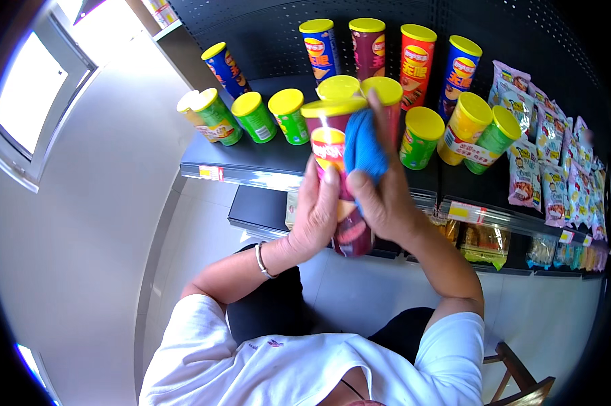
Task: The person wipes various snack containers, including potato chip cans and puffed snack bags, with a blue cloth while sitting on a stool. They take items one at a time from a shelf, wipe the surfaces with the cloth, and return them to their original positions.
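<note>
A tall dark red Lay's chip canister point(352, 236) with a yellow lid is held up before the shelf, its top tilted away from me. My left hand point(315, 213) grips it from the left side, the thumb on its front. On the right, my right hand point(384, 195) presses a folded blue cloth point(365, 147) against the canister's side and upper part. Both hands are slightly blurred. Right behind the held canister stand two more with yellow lids point(338, 87), partly hidden by it.
The black shelf point(265, 157) bears green canisters point(255, 116), taller blue and red ones point(418, 66), a taped yellow-and-green pair point(465, 129) and snack bags point(523, 175). Packaged food point(485, 243) lies on a lower shelf. A wooden chair point(521, 375) stands lower right; a wall point(92, 203) rises left.
</note>
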The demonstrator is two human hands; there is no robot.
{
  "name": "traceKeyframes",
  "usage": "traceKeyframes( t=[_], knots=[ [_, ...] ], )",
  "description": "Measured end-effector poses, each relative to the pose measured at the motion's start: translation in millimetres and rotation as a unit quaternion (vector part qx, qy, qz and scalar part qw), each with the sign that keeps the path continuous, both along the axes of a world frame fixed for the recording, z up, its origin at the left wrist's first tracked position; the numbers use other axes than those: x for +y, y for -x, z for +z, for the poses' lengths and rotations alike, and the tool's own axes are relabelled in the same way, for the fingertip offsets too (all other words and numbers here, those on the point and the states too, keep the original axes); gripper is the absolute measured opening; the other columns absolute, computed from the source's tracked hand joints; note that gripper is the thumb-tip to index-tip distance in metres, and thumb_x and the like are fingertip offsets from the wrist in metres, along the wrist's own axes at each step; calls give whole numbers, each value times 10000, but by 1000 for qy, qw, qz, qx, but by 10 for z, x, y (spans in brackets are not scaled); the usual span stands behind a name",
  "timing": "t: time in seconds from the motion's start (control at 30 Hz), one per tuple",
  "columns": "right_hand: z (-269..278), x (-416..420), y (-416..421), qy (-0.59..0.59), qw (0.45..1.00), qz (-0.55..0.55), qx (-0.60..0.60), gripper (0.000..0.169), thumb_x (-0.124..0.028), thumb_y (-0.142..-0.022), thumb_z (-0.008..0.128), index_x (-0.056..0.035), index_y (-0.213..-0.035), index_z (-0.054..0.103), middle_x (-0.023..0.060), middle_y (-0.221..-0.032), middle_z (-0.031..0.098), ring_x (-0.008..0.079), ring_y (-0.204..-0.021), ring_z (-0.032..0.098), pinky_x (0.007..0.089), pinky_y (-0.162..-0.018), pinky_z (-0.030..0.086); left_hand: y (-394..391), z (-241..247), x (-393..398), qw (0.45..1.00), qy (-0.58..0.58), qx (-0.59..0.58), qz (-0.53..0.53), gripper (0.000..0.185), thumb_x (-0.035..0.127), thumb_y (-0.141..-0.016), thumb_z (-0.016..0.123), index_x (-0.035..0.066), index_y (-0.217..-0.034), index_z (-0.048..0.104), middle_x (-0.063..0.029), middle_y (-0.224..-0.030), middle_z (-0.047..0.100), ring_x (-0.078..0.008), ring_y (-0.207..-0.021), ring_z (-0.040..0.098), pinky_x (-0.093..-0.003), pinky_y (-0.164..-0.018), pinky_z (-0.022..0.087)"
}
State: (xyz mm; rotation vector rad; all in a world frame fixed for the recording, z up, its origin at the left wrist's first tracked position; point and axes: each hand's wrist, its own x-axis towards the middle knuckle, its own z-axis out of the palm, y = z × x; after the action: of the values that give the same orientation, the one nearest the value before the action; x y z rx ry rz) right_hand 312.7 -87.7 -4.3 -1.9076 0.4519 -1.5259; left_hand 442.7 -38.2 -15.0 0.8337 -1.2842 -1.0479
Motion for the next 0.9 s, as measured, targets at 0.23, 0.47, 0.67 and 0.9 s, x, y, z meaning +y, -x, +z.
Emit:
traceKeyframes(
  t=[0.23,0.47,0.67,0.9],
  knots=[
    [122,28,48,-23,1000,-21,4,810,-382,-1031,521,63,-1559,96,246,-1546,335,324,-1390,428,389,-1128,338,78,-82,35,1000,-10,22,8,517,432,-1093,284,19,-1366,430,-94,-1217,612,-169,-1109,623,-309,-950,510],
    [-159,263,-117,-62,993,59,76,878,-311,-952,672,44,-1546,131,312,-1442,413,430,-1303,500,433,-1068,430,-382,293,-297,975,14,219,43,630,569,-1045,348,35,-1363,448,-145,-1209,640,-214,-1041,675,-348,-905,565],
    [-159,252,-130,-168,976,132,52,896,-264,-919,720,35,-1539,146,291,-1349,496,408,-1220,566,441,-1027,466,-529,271,-417,948,-40,308,-64,645,617,-1026,335,83,-1367,456,-133,-1200,648,-230,-1055,671,-384,-903,571],
    [-322,216,-219,4,991,-40,131,989,-267,-900,736,38,-1552,57,358,-1455,314,484,-1342,409,467,-1129,355,-364,207,-323,995,11,74,72,585,529,-1055,381,56,-1396,435,-124,-1278,599,-191,-1127,623,-330,-963,518]
  ],
)
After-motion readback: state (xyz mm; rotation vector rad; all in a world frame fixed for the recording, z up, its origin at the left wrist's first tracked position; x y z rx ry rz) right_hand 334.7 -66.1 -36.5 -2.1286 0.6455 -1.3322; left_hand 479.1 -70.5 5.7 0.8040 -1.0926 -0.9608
